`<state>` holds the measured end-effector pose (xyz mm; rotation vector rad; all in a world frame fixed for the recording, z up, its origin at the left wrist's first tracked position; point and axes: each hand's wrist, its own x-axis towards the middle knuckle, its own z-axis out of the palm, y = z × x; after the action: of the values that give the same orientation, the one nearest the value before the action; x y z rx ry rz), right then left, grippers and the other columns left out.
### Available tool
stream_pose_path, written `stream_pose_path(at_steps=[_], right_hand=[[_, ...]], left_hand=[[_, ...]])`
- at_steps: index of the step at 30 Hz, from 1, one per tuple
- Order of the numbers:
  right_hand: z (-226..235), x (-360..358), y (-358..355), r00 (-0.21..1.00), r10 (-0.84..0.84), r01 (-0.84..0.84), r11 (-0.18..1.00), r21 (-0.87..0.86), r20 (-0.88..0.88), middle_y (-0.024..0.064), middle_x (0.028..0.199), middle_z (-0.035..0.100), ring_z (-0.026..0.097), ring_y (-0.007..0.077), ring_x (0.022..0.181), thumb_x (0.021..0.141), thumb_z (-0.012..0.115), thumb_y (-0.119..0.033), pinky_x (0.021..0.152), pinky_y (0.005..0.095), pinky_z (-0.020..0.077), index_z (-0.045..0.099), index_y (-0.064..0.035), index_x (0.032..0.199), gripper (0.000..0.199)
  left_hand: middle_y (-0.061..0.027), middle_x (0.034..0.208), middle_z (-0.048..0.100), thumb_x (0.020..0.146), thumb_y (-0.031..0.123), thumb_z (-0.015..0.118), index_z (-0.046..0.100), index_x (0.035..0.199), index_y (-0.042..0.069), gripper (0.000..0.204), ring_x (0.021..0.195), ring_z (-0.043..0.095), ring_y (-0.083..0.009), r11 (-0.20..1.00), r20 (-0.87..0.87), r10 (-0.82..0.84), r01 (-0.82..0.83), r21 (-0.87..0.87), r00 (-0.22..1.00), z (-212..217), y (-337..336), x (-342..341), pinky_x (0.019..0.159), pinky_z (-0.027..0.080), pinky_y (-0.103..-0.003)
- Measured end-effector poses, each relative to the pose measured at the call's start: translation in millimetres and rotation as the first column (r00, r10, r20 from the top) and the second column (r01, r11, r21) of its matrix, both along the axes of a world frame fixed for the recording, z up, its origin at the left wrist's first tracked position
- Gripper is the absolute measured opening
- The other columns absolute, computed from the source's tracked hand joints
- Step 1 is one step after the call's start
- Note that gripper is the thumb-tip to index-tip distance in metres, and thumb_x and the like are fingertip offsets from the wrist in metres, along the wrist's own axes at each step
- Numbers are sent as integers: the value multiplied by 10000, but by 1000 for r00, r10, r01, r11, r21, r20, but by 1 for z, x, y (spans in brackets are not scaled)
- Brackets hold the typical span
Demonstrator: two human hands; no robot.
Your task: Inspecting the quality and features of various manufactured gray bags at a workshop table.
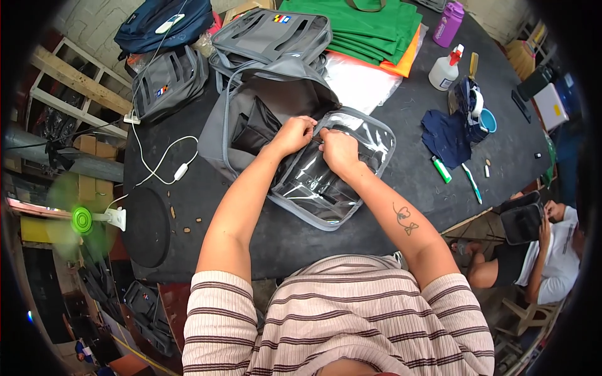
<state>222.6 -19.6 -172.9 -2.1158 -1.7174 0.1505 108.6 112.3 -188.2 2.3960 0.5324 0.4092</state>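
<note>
A grey fabric bag (pixel 216 135) stands open on the black table, its dark lining showing inside. A clear plastic flap (pixel 329 203) with grey piping lies folded out from it toward me. My left hand (pixel 297 134) is closed in a pinch at the seam between the bag's opening and the flap. Just to its right, my right hand (pixel 340 151) is closed on the flap's inner edge, its knuckles up. The fingertips of both hands are close together, and exactly what lies between them is partly hidden.
Finished-looking grey bags (pixel 273 34) are piled behind, beside green fabric bags (pixel 360 28). A spray bottle (pixel 444 70), a purple bottle (pixel 448 25) and navy cloth (pixel 444 135) lie right. A white cable (pixel 153 166) and a fan (pixel 81 219) are left. Another person (pixel 558 250) sits at right.
</note>
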Motion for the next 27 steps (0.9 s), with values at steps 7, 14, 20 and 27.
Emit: stream_pose_path(at_steps=[7,14,20,27], right_hand=[[7,1,2,1000,12,-12,1000,-14,26,151,868,657,659,305,776,754,659,-146,662,404,522,598,-46,916,200],[89,28,-110,950,100,122,753,647,-296,169,915,625,632,290,757,814,659,-90,670,338,501,582,9,1052,269],[13,104,-176,828,-424,462,887,17,-366,144,914,616,587,307,833,804,683,-233,741,376,461,603,-23,1003,300],[-22,159,-180,701,-671,672,735,89,243,98,1083,547,507,342,989,799,666,-233,813,471,396,566,-129,1123,355]], left_hand=[[-159,958,650,723,-18,617,548,678,-24,82,855,628,-194,994,-20,55,-57,-96,998,-5,7,3,736,485,-296],[-58,837,651,829,131,480,578,749,43,155,698,585,-122,660,-88,168,-178,-730,982,43,-1,7,701,471,-220],[-8,715,592,824,250,685,659,854,-10,263,674,558,-76,662,219,-519,550,-509,826,137,-79,42,629,453,-243],[-136,921,582,797,131,646,602,937,-12,204,841,592,-255,980,160,-183,167,107,970,188,-79,23,732,469,-332]])
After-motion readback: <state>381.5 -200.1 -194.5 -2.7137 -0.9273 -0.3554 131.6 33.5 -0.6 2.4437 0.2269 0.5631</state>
